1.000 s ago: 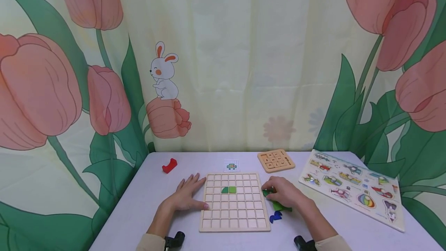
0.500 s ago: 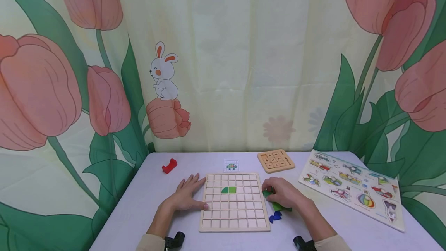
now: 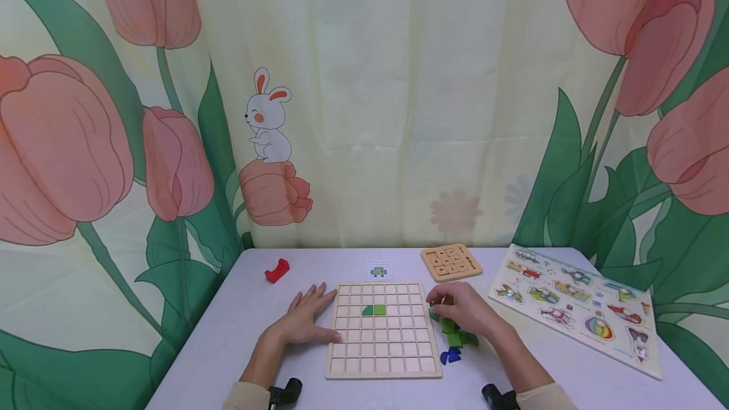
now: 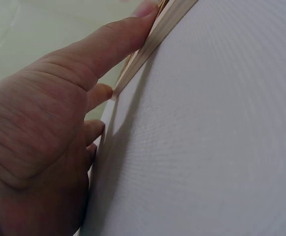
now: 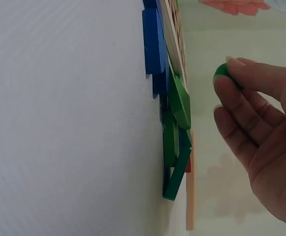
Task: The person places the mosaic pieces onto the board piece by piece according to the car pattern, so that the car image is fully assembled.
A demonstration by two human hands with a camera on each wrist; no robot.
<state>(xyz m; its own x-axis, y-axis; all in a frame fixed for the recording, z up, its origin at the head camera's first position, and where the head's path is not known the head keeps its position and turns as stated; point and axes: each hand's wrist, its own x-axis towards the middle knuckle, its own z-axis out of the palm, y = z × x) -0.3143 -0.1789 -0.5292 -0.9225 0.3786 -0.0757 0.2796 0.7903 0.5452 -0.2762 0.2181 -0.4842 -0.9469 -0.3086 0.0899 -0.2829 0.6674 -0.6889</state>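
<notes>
Right hand [image 3: 464, 312]: grip pinches a green piece [image 5: 221, 71] above loose pieces [image 3: 455, 334]
Left hand [image 3: 304, 321]: grip flat, fingers straight, touching grid board [image 3: 381, 359] edge
Counter [image 3: 228, 334]: white

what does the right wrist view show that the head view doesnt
Only the right wrist view shows the right hand pinching a small green piece between its fingertips, lifted off the table.

Only the head view shows the wooden grid board with two green pieces set in it, the left hand resting flat at its left edge, and the red block.

Both show the pile of green and blue pieces beside the board.
</notes>
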